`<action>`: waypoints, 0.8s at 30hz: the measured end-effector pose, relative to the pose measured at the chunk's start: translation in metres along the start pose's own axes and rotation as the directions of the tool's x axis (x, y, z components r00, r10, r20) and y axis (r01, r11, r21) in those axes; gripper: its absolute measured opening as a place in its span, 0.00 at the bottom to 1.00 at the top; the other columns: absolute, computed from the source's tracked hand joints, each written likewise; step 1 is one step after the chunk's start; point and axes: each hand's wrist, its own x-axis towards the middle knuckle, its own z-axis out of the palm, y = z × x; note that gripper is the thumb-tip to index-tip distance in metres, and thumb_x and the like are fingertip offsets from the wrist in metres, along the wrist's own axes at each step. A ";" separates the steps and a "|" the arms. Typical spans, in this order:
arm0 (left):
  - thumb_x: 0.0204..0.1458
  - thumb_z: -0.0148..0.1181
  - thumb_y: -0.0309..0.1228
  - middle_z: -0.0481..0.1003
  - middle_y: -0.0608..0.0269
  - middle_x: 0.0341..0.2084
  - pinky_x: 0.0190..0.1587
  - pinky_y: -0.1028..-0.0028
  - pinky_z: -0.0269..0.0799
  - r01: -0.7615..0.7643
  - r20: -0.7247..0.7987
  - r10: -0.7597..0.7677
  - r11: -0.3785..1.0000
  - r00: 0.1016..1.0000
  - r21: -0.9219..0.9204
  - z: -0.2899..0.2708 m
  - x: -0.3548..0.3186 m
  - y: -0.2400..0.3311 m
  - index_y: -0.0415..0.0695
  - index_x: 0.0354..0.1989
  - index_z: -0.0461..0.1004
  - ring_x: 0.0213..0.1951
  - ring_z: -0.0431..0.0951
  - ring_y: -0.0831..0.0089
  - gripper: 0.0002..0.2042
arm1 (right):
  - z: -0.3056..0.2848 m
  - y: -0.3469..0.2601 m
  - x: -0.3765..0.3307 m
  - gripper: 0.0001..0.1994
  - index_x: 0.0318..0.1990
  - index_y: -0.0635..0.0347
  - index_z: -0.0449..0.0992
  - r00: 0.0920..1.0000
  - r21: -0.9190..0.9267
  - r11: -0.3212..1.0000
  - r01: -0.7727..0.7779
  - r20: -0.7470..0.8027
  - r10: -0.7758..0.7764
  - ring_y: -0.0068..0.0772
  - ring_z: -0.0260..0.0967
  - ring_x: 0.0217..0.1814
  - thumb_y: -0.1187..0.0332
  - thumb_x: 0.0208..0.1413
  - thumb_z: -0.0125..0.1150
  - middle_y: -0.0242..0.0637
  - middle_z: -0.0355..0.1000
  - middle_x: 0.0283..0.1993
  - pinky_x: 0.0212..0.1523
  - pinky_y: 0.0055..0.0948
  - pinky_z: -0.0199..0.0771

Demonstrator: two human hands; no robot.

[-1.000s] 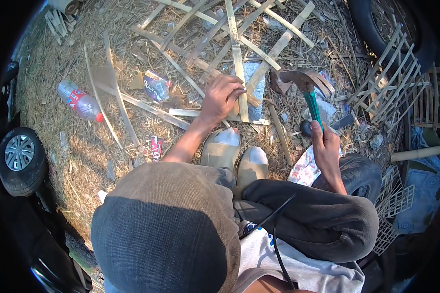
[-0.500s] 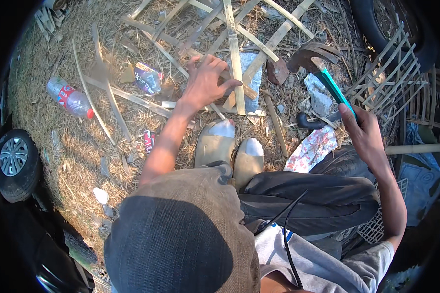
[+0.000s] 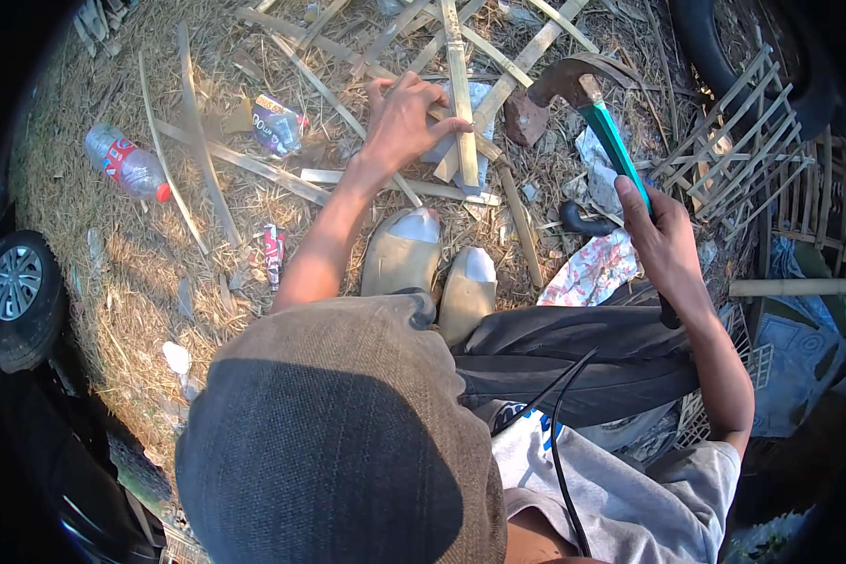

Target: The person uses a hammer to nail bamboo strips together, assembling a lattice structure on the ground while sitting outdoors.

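A claw hammer (image 3: 613, 143) with a teal handle is gripped in my right hand (image 3: 669, 240), its rusty head raised over the ground at the upper right. My left hand (image 3: 409, 124) is closed at the lower edge of a lattice of crossed bamboo strips (image 3: 531, 52). Its thumb presses on an upright bamboo strip (image 3: 459, 85) where a cross strip passes by. The tips of the other fingers are partly hidden. Beneath the lattice lie a pale blue flat piece (image 3: 477, 99) and a reddish stone (image 3: 526, 122).
Loose bamboo strips (image 3: 202, 141), a plastic bottle (image 3: 127, 162) and a crumpled packet (image 3: 277, 127) lie on straw at the left. A slatted bamboo piece (image 3: 733, 141) and a tyre (image 3: 714, 56) stand right. A patterned cloth (image 3: 589, 270) is near my shoes (image 3: 399, 254). A car wheel (image 3: 23, 287) is far left.
My right hand and the hammer have shifted left and slightly up in the picture. The left hand keeps its hold at the lattice while the whole view has moved a little.
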 end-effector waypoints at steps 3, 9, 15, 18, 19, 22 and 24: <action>0.46 0.65 0.64 0.79 0.63 0.37 0.65 0.55 0.46 -0.001 0.010 0.001 1.000 1.000 0.009 0.000 0.000 0.000 0.48 0.37 0.82 0.54 0.72 0.72 0.29 | -0.007 -0.008 0.008 0.33 0.27 0.69 0.71 0.999 -0.085 0.996 -0.011 0.045 0.015 0.24 0.52 0.22 0.42 0.67 0.51 0.32 0.57 0.17 0.24 0.37 0.56; 0.45 0.66 0.64 0.79 0.63 0.38 0.64 0.57 0.45 -0.015 0.001 0.015 0.999 1.000 0.048 0.004 0.013 -0.001 0.46 0.39 0.83 0.53 0.72 0.73 0.30 | -0.013 -0.008 0.014 0.33 0.26 0.70 0.70 0.994 -0.160 0.987 -0.014 0.107 0.031 0.25 0.51 0.22 0.42 0.67 0.51 0.33 0.55 0.16 0.25 0.39 0.56; 0.44 0.69 0.62 0.79 0.64 0.42 0.63 0.59 0.45 0.015 0.041 -0.018 0.998 0.999 0.065 -0.002 0.024 -0.008 0.46 0.39 0.84 0.52 0.73 0.73 0.29 | -0.009 0.018 0.014 0.32 0.30 0.72 0.72 0.997 -0.141 0.990 -0.005 0.077 0.016 0.26 0.53 0.22 0.44 0.68 0.51 0.37 0.58 0.17 0.26 0.38 0.58; 0.45 0.69 0.60 0.78 0.63 0.46 0.62 0.60 0.45 -0.134 -0.164 0.144 0.988 0.976 0.071 0.008 0.019 -0.019 0.46 0.39 0.84 0.55 0.72 0.72 0.28 | -0.004 0.022 0.015 0.32 0.30 0.73 0.72 0.996 -0.134 0.991 0.000 0.091 0.012 0.27 0.52 0.22 0.44 0.68 0.52 0.38 0.58 0.17 0.25 0.38 0.58; 0.46 0.69 0.59 0.77 0.63 0.47 0.62 0.60 0.45 -0.133 -0.082 0.137 0.990 0.987 0.047 0.007 0.021 -0.022 0.46 0.41 0.83 0.56 0.71 0.71 0.28 | -0.001 0.022 0.016 0.32 0.30 0.73 0.72 0.995 -0.114 0.993 -0.004 0.101 0.016 0.27 0.52 0.22 0.45 0.68 0.52 0.38 0.57 0.17 0.25 0.38 0.58; 0.45 0.69 0.60 0.76 0.64 0.49 0.63 0.58 0.44 -0.125 0.009 0.125 0.992 0.992 0.023 0.003 0.025 -0.024 0.48 0.43 0.82 0.59 0.69 0.71 0.28 | 0.006 0.021 0.024 0.32 0.29 0.73 0.71 0.992 -0.064 0.998 0.005 0.128 0.003 0.27 0.51 0.22 0.45 0.68 0.52 0.37 0.57 0.17 0.25 0.39 0.57; 0.44 0.69 0.61 0.76 0.66 0.46 0.64 0.54 0.44 -0.087 0.039 0.085 0.995 0.996 0.057 0.005 0.025 -0.019 0.49 0.47 0.80 0.59 0.69 0.70 0.31 | 0.008 0.019 0.030 0.32 0.28 0.73 0.70 0.990 -0.060 0.998 0.036 0.140 -0.027 0.26 0.51 0.22 0.44 0.67 0.53 0.36 0.56 0.17 0.24 0.39 0.56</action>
